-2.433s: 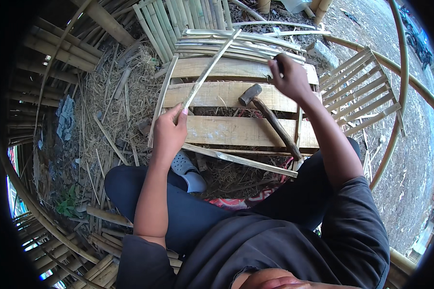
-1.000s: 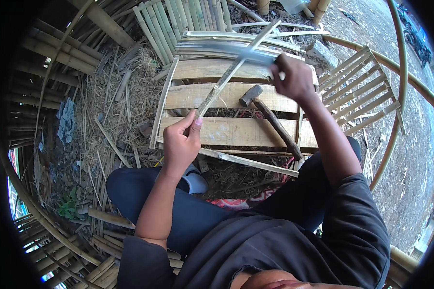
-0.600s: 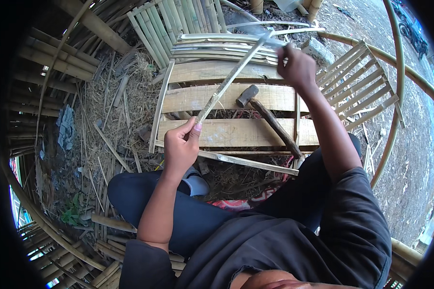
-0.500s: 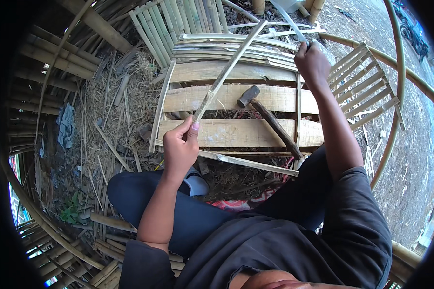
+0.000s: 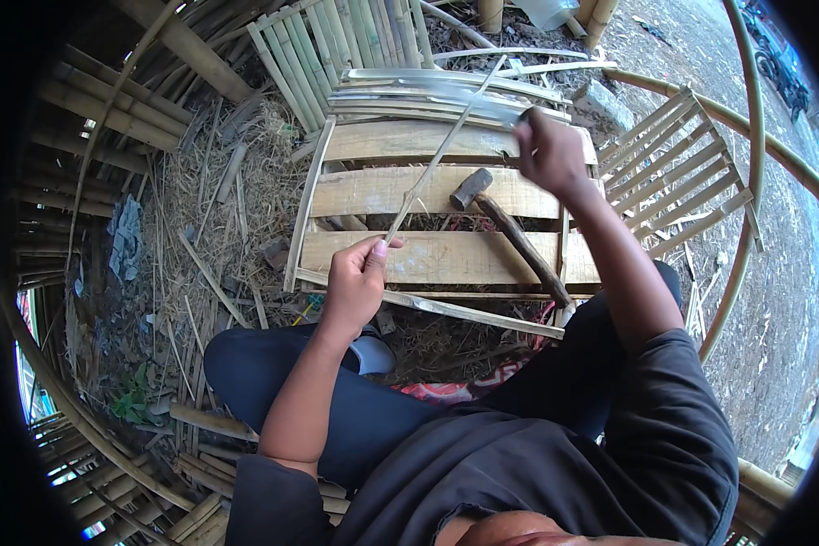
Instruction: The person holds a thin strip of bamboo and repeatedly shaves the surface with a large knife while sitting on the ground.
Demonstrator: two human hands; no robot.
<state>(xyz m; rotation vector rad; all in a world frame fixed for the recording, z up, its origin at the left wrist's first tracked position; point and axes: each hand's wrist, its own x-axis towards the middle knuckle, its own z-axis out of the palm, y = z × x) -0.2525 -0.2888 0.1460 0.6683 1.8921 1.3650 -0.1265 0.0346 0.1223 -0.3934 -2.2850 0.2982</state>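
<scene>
My left hand [image 5: 355,278] is closed around the lower end of a thin bamboo strip [image 5: 435,159], which slants up and away to the right over a low slatted wooden bench [image 5: 500,255]. Above the bench's far right side, my right hand [image 5: 555,156] grips a knife. Its long blade [image 5: 487,105] is smeared by motion and points left, close to the strip's upper end; whether they touch I cannot tell. A hammer [image 5: 516,232] with a dark metal head and wooden handle lies across the planks, its handle end toward me.
Several split bamboo strips [image 5: 373,89] lie along the bench's far edge; another strip [image 5: 464,310] crosses its near edge. A slatted bamboo panel [image 5: 682,164] stands at right, a second panel [image 5: 300,55] at far left. Dry shavings [image 5: 264,173] cover the ground left of the bench.
My right hand has swung the knife left and nearer, from pointing away to lying beside the strip. My left hand has shifted slightly right, and the strip has turned to show a narrower side.
</scene>
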